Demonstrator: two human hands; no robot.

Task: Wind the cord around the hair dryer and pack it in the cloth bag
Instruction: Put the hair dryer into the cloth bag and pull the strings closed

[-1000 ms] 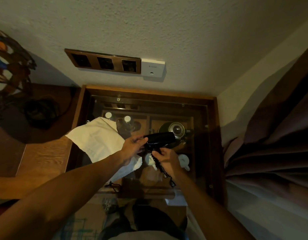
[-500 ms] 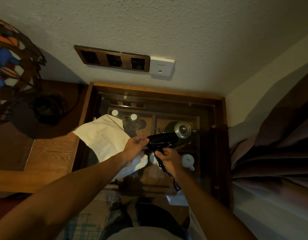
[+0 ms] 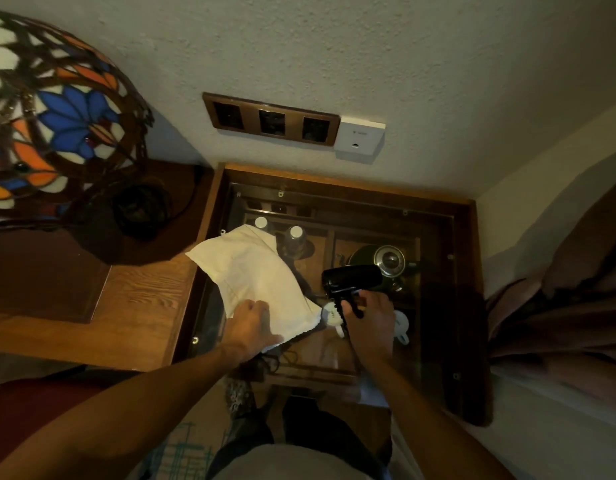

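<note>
A black hair dryer (image 3: 352, 278) hangs over the glass-topped table (image 3: 438, 306), its barrel pointing right. My right hand (image 3: 370, 318) grips its handle from below, and the coiled black cord (image 3: 346, 315) hangs down past my wrist. The white cloth bag (image 3: 254, 275) lies flat on the glass to the left of the dryer. My left hand (image 3: 251, 329) rests on the bag's near edge, fingers laid over the cloth; I cannot tell whether they pinch it.
A stained-glass lamp (image 3: 50, 119) stands on the wooden desk (image 3: 136, 306) at left. A socket strip (image 3: 271, 119) is on the wall. Under the glass sit bottles (image 3: 294, 237), a kettle (image 3: 386, 261) and cups (image 3: 401, 325). Curtains (image 3: 559, 299) hang at right.
My left hand has let go of the hair dryer and dropped down-left onto the cloth bag. My right hand alone now holds the dryer. The camera has tilted, showing more of the lamp.
</note>
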